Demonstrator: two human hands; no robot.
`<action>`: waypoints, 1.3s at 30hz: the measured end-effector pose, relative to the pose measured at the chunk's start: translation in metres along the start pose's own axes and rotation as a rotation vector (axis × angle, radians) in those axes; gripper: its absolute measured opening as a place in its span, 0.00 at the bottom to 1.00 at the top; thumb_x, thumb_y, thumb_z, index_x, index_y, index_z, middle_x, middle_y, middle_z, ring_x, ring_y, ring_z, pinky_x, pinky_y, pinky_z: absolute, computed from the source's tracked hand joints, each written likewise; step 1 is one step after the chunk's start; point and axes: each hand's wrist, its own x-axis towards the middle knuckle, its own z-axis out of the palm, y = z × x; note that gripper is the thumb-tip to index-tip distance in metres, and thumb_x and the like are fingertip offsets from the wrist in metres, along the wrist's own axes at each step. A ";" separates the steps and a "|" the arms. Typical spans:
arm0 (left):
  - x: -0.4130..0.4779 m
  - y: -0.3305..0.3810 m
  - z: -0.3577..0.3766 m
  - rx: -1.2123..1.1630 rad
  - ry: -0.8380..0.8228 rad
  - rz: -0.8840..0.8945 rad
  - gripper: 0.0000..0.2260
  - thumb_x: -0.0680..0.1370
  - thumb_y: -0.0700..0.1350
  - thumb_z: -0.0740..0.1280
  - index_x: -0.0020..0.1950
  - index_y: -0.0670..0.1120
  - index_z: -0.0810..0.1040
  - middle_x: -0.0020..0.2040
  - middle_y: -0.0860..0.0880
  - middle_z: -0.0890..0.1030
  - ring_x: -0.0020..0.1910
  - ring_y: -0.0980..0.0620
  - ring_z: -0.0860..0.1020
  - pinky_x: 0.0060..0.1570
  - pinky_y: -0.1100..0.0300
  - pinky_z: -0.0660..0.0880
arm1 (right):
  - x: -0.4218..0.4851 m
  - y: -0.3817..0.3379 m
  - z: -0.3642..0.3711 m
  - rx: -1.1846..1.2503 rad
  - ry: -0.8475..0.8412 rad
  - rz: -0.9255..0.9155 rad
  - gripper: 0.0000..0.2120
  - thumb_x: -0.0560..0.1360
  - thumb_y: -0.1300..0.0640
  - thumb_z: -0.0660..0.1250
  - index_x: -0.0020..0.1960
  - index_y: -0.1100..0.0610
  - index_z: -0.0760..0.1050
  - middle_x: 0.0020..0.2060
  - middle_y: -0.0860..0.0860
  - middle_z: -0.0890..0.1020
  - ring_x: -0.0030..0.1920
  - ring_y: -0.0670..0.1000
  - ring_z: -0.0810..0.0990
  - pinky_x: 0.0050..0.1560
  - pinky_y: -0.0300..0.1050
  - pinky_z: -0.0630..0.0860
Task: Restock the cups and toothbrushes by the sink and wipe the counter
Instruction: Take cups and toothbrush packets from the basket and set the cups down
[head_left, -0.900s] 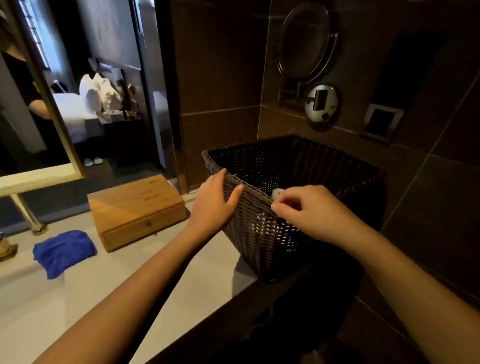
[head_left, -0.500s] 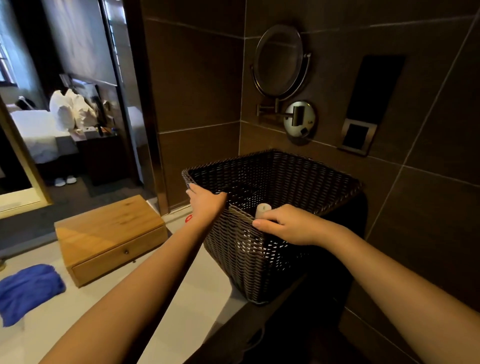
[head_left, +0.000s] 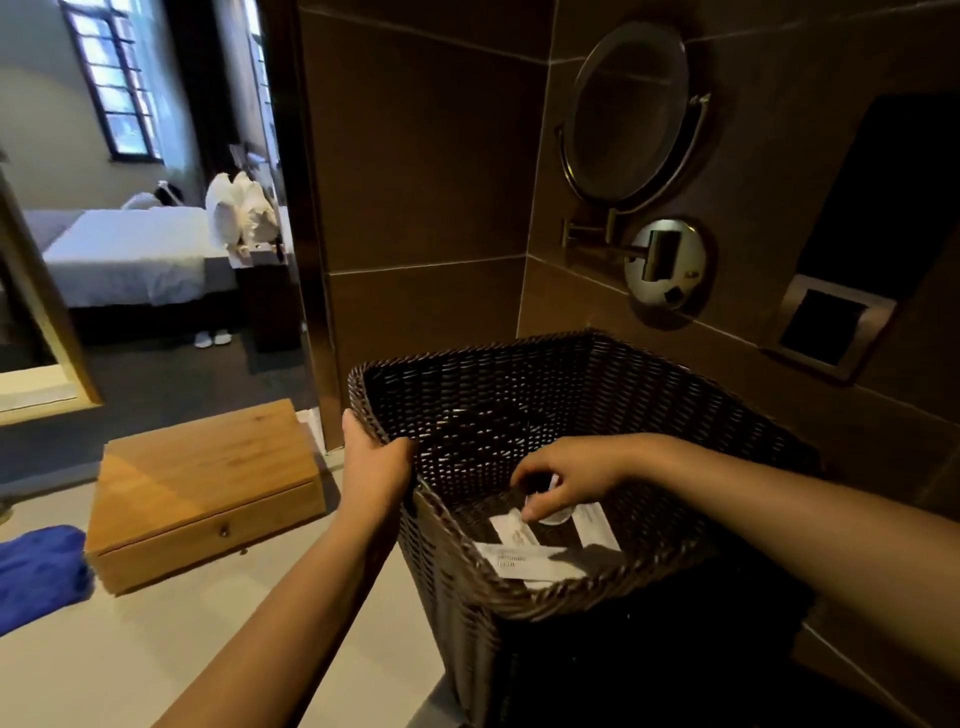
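A dark woven basket (head_left: 597, 374) stands at the right end of the pale counter (head_left: 156, 649). My left hand (head_left: 374, 467) grips its near-left rim. My right hand (head_left: 566, 478) is down inside the basket, fingers closed around a small pale round item (head_left: 553, 514), partly hidden by the hand. Flat white wrapped packets (head_left: 530, 561) lie on the basket's bottom beside it. A blue cloth (head_left: 36, 577) lies on the counter at the far left.
A closed wooden box with a drawer knob (head_left: 208, 488) sits on the counter between cloth and basket. A round wall mirror on an arm (head_left: 631, 114) and a metal wall plate (head_left: 826, 327) hang above the basket. Left, a doorway shows a bedroom.
My right hand has gone from the basket's front rim down into the basket with the pale item. The left hand has stayed on the rim. The view has shifted right and closer.
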 end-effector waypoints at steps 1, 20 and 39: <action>0.000 0.000 0.001 -0.016 0.014 -0.010 0.26 0.70 0.29 0.59 0.64 0.50 0.65 0.58 0.43 0.76 0.55 0.44 0.77 0.55 0.44 0.75 | 0.011 0.011 -0.005 -0.045 -0.017 0.005 0.29 0.73 0.42 0.66 0.69 0.54 0.67 0.66 0.51 0.74 0.64 0.52 0.73 0.59 0.41 0.70; -0.005 -0.001 0.000 -0.040 0.107 -0.034 0.24 0.77 0.44 0.62 0.71 0.60 0.63 0.52 0.61 0.77 0.42 0.63 0.81 0.31 0.72 0.75 | 0.140 0.131 0.003 -0.689 -0.232 -0.088 0.38 0.68 0.44 0.71 0.72 0.53 0.60 0.69 0.53 0.66 0.68 0.56 0.64 0.68 0.52 0.63; -0.003 0.002 0.002 -0.044 0.143 -0.056 0.23 0.78 0.41 0.61 0.71 0.57 0.62 0.53 0.57 0.77 0.43 0.58 0.81 0.32 0.68 0.77 | 0.141 0.140 0.017 -0.449 -0.166 -0.061 0.30 0.68 0.54 0.73 0.67 0.54 0.68 0.64 0.53 0.73 0.62 0.53 0.73 0.57 0.43 0.72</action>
